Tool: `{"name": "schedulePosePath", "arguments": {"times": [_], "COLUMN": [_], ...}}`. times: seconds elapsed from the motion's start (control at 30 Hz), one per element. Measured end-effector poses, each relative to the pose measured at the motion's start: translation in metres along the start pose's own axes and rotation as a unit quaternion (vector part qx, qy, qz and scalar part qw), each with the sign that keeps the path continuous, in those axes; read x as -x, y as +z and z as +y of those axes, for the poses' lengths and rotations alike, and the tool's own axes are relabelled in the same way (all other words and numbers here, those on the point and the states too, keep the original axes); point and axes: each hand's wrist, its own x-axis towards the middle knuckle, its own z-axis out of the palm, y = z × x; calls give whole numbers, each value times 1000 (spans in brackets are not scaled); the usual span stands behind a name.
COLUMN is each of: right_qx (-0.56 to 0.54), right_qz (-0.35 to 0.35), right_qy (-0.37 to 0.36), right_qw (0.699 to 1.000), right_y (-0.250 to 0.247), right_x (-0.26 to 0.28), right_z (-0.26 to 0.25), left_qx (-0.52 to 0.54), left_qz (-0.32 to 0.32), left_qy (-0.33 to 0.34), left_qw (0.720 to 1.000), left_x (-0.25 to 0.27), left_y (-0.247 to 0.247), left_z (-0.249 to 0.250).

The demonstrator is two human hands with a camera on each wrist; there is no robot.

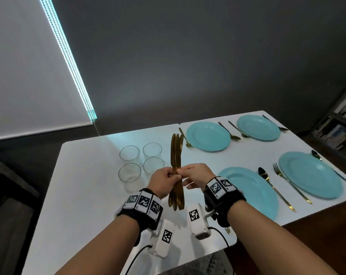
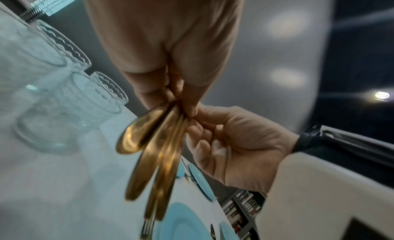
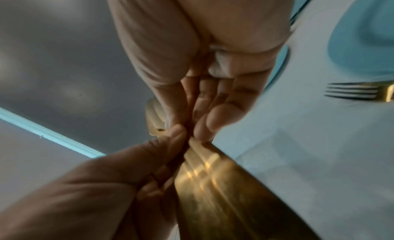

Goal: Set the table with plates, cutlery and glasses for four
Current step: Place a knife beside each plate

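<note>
Head view shows the left hand [image 1: 164,180] closed round a bundle of gold knives [image 1: 176,153], held upright above the white bench [image 1: 84,187]; the right hand [image 1: 196,175] pinches one knife at the same spot, thumb and fingertip against the left grip. Blades rise above the grip and away from the person; handles hang below it, toward the wrists. The long axis runs near vertical, tilted slightly away. I count three or four knives; the blur hides the exact number.

To do this step well, I would loosen the left grip only enough to let one knife slide, draw it out along its own length, and keep the rest fanned so none slips.

Four glasses [image 1: 141,161] stand left of the grip. Four blue plates [image 1: 207,135] lie to its right, with forks [image 1: 287,181] and spoons [image 1: 267,179] beside them.
</note>
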Motion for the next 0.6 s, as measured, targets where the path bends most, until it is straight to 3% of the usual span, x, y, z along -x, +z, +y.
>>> {"name": "schedulePosePath", "arguments": {"times": [0.2,0.47,0.6], "right_qx": [-43,-98,-132], "right_qz": [72,89,89], "right_qy": [-7,7,10], "right_qw": [996,991,987], "right_y": [-60,-147,-173], "right_x": [-3,-12,-20], "right_z": [13,14,16], "left_qx": [29,86,102], "left_qz": [-24,-68,-58], "left_qy": [-33,-76,-85], "left_qw": [999,991,989], "left_x": [-20,-40,-53], "left_y": [61,127,153], "left_z": [27,59,73]}}
